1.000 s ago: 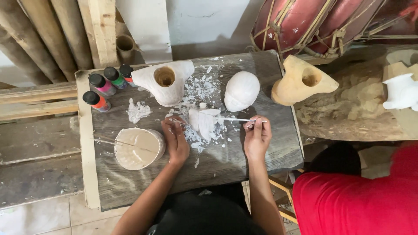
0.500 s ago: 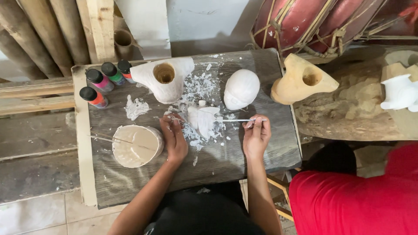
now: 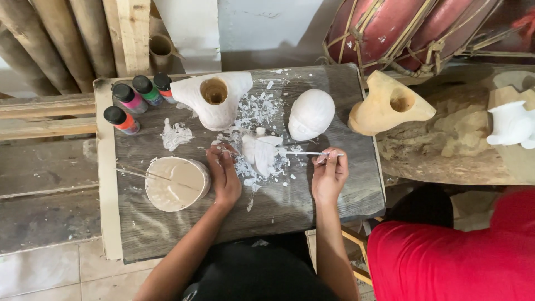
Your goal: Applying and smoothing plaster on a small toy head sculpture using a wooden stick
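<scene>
Two bare hands at a grey wooden worktop. Left hand: fingers resting on the edge of a small white plaster piece, steadying it amid white chips at mid-worktop; grip loose, not closed around it. Right hand: grip closed on a thin tool, tip touching the piece. Nearby: bowl of white paste, four paint bottles, white domed cast.
</scene>
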